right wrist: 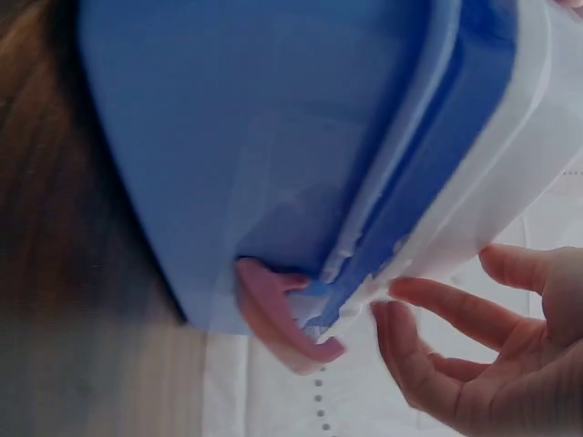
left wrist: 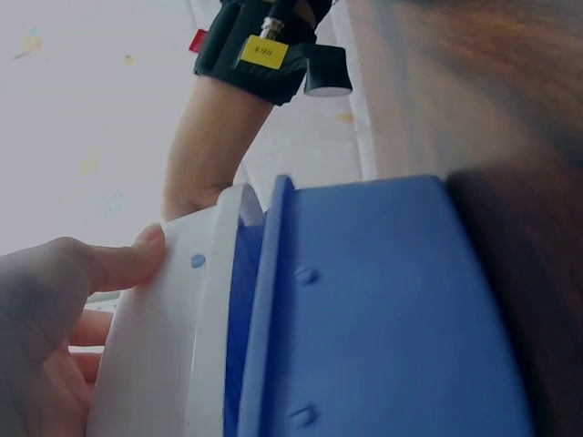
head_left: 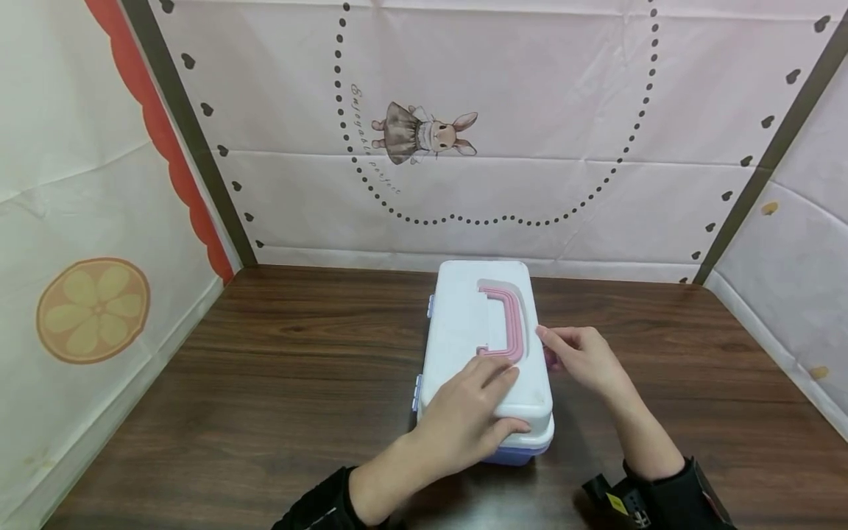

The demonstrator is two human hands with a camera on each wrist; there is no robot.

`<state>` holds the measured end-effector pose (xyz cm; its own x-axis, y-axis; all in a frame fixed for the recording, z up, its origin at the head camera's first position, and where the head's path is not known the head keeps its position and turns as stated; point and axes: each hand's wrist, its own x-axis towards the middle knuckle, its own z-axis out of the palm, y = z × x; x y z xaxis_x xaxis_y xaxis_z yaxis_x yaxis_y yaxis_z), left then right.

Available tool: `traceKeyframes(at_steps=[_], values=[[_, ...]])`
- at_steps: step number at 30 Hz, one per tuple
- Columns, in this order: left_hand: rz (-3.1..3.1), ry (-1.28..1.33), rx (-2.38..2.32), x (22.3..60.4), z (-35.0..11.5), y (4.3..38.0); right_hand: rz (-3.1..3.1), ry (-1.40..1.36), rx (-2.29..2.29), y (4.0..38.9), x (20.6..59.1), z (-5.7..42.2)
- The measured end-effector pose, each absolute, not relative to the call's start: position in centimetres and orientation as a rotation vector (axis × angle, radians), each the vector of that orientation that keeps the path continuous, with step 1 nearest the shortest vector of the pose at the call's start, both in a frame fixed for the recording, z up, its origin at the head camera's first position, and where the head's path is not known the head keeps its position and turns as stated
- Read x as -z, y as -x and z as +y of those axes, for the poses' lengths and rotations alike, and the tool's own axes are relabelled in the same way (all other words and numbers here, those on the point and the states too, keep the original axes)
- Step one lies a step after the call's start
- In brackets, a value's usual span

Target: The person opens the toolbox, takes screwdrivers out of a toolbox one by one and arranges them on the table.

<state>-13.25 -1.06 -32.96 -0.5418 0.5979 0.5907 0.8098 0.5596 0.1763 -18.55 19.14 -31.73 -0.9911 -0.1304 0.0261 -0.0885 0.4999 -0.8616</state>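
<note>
A storage box with a white lid (head_left: 457, 309) and a blue base (left wrist: 373, 300) stands on the table. My left hand (head_left: 467, 416) holds the lid's near end, fingers over the top beside the pink carrying handle (head_left: 513, 324) and thumb against the end face. At the right side, my right hand (head_left: 586, 361) pinches the lid's edge between thumb and fingertips. Below those fingers the pink latch (right wrist: 282, 319) hangs away from the lid, unfastened. A narrow gap shows between the lid's rim and the base's rim in the left wrist view. The inside is hidden.
Brown wood-grain table (head_left: 318, 368) surrounds the box. Behind it rises a white cloth wall (head_left: 530, 110) with a printed rabbit, and further cloth walls stand left and right. Lilac hinges (head_left: 417, 392) line the box's left side.
</note>
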Motion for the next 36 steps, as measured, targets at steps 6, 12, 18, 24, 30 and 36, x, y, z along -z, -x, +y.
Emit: traceKeyframes(at_steps=[6, 12, 18, 24, 30, 36], values=[[-2.273, 1.106, 0.775, 31.9, -2.2, 13.3, 2.618, 0.333, 1.645, 18.3, 30.9, 18.9], [-2.311, 1.051, 0.812, 30.8, -3.2, 13.1, 2.629, 0.448, 1.618, 18.1, 30.1, 18.4], [-2.324, 1.042, 0.769, 30.0, -3.6, 12.5, 2.637, 0.446, 1.562, 17.9, 28.4, 17.6], [-2.2, 1.146, 0.544, 29.6, -2.5, 11.9, 2.763, 0.522, 1.38, 18.2, 26.7, 16.9], [-2.193, 1.104, 0.265, 29.7, -1.4, 11.9, 2.812, 0.584, 1.292, 18.5, 25.5, 16.1], [-2.114, 0.971, 0.191, 29.5, -1.6, 12.1, 2.744, 0.6, 1.415, 18.3, 25.3, 15.8]])
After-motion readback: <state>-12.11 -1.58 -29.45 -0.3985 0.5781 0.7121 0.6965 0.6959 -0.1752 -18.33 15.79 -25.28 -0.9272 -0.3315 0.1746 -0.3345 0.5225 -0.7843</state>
